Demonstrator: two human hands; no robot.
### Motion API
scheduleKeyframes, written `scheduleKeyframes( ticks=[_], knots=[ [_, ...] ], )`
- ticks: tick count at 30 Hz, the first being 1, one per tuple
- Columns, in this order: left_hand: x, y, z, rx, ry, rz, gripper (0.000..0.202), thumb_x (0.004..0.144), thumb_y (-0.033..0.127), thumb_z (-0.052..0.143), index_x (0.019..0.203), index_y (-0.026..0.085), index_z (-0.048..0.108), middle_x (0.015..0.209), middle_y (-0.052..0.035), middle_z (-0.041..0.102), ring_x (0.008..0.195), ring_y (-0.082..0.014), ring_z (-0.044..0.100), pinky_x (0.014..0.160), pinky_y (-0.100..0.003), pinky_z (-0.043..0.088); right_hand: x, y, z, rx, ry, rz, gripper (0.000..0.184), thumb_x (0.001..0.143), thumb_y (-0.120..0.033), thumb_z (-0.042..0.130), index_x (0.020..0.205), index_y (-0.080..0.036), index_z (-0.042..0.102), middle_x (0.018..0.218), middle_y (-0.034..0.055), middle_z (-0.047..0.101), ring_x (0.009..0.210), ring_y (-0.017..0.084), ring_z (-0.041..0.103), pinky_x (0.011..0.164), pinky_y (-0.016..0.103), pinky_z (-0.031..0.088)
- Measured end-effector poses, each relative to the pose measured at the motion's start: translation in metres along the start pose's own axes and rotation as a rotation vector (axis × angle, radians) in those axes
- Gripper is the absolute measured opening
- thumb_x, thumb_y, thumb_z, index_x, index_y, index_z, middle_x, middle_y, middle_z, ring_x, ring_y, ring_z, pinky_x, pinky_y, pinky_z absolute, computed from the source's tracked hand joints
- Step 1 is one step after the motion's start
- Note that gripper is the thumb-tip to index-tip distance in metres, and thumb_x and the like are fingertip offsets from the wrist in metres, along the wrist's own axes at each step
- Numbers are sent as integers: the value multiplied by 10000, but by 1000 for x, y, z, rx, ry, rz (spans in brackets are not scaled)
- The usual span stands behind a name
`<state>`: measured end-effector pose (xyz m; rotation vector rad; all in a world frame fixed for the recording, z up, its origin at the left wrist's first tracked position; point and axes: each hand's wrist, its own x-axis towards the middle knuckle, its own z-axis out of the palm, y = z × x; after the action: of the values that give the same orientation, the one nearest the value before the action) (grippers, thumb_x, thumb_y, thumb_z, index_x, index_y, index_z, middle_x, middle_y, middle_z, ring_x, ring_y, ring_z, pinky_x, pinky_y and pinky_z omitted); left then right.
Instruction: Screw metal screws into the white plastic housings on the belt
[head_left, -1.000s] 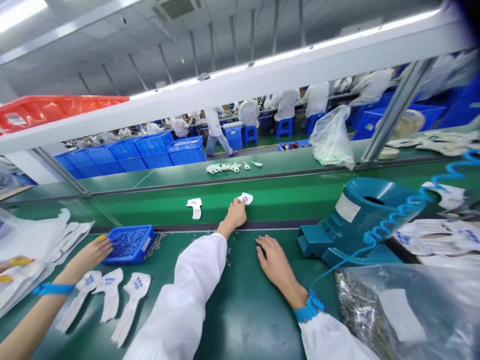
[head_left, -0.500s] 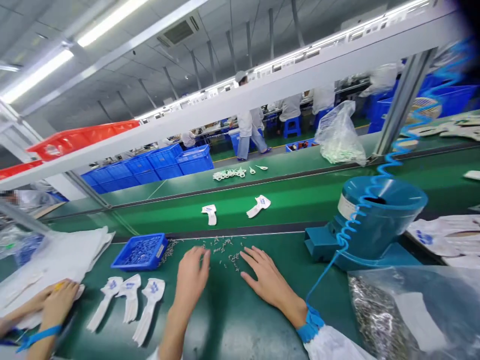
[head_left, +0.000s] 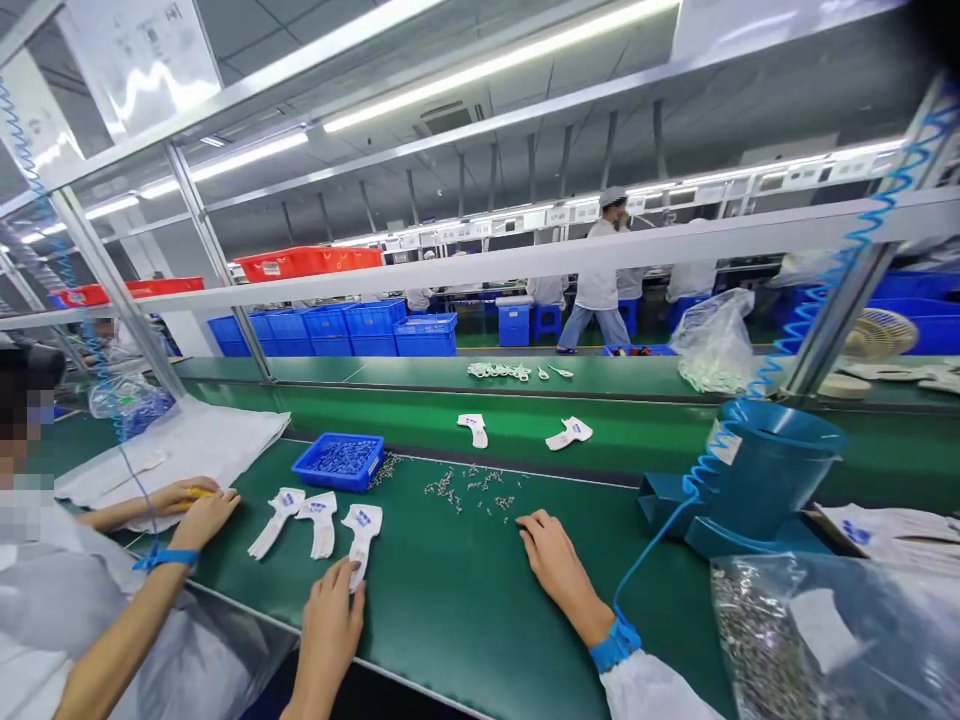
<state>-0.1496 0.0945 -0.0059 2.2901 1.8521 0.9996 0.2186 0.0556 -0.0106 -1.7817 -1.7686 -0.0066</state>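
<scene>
The left hand [head_left: 330, 625] lies palm down at the near edge of the table [head_left: 465, 610], fingers straight and loosely together. Its tips rest on the near end of a white part [head_left: 363, 528]; it grips nothing. That white part is the rightmost of three lying in a row, just left of the table's middle, with two more parts [head_left: 300, 510] beside it to the left.

The right hand [head_left: 559, 562] is spread flat on the table to the right, open and holding nothing. A blue strap [head_left: 615, 643] rings its wrist, and a coiled cord [head_left: 817, 290] rises from it to the far right.

Loose screws [head_left: 472, 485] lie scattered just beyond the right hand. Left of them stands a blue tray [head_left: 339, 461] of screws. A teal hopper [head_left: 765, 470] stands to the right, with a clear bag [head_left: 817, 630] of screws nearer.

On the belt [head_left: 637, 440] beyond lie two white pieces [head_left: 568, 433], apart.

At the left, a co-worker's hands [head_left: 196, 508] rest by a white sheet [head_left: 187, 445].
</scene>
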Motion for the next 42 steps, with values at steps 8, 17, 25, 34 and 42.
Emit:
scheduleKeyframes(
  ticks=[8, 17, 25, 34, 42],
  knots=[
    [-37, 72, 26, -144, -129, 98, 264, 913, 344, 500, 1069, 217, 670, 1192, -106, 618, 1058, -267, 631, 924, -427, 526, -17, 23, -11, -3, 64, 168, 272, 949, -203, 425, 971, -176, 694, 938, 119, 654, 892, 276, 614, 832, 400, 481],
    [-70, 189, 37, -330, -284, 162, 248, 917, 267, 573, 1157, 258, 633, 1247, -98, 603, 1082, -261, 615, 905, -433, 530, -34, 31, -35, 247, 5, 284, 252, 922, -353, 453, 926, -228, 673, 926, 65, 716, 853, 233, 667, 784, 357, 518],
    [-48, 219, 33, -473, -370, 208, 210, 976, 173, 494, 1111, 240, 640, 1039, -65, 672, 971, -219, 600, 842, -361, 509, -44, 8, -56, 865, -210, 495, 355, 836, -513, 625, 1016, -222, 721, 973, 73, 750, 909, 235, 687, 822, 335, 540],
    [-23, 237, 48, -521, -423, 185, 171, 956, 219, 562, 1082, 236, 676, 1027, -65, 688, 956, -232, 596, 844, -370, 481, -39, 2, -64, 1065, -222, 537, 406, 775, -552, 718, 973, -198, 720, 893, 68, 741, 848, 214, 687, 807, 343, 565],
    [-17, 240, 50, -669, -433, 177, 122, 961, 207, 515, 973, 216, 636, 966, -42, 674, 923, -192, 595, 826, -315, 459, -46, -2, -73, 1076, -96, 519, 369, 772, -518, 748, 962, -203, 716, 895, 68, 741, 844, 213, 699, 800, 337, 584]
  ],
)
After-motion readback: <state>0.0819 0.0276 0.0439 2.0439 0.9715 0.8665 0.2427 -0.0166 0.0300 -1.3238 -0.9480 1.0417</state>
